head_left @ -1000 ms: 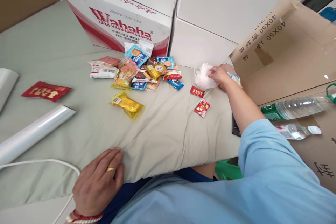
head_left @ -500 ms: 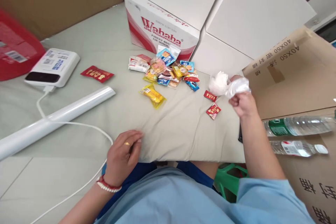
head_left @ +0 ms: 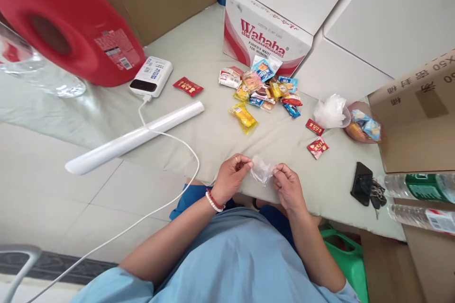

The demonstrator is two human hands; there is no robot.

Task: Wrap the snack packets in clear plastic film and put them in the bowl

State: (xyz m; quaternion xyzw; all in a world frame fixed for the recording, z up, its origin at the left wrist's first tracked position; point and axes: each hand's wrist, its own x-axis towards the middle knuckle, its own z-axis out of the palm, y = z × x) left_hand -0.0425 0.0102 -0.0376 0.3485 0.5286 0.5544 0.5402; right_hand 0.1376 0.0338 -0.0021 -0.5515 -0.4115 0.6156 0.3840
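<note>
Pinching a small clear plastic bag (head_left: 262, 171) between them, the left hand (head_left: 231, 177) and the right hand (head_left: 288, 188) meet at the near edge of the cloth-covered worktop (head_left: 213, 132), fingers closed on opposite sides of the film. The bag looks crumpled and empty, its mouth not yet pulled apart as far as can be seen, so the opening seems only begun and nothing has gone into it.

Beyond the hands, a loose heap of wrapped snacks (head_left: 263, 90) lies against the Wahaha carton (head_left: 265, 40), with a yellow packet (head_left: 243, 117) a little nearer. Beyond the right hand sit two small red sachets (head_left: 316, 138), a bunch of more clear bags (head_left: 330, 111) and a filled bag of snacks (head_left: 364, 127). Further right lie a phone with keys (head_left: 366, 185) and two water bottles (head_left: 419, 196). Out past the left hand are a white roll (head_left: 135, 136), a power bank (head_left: 151, 76) with its cable (head_left: 177, 175), and a red jug (head_left: 67, 19). Nothing lies between the hands and the snacks.
</note>
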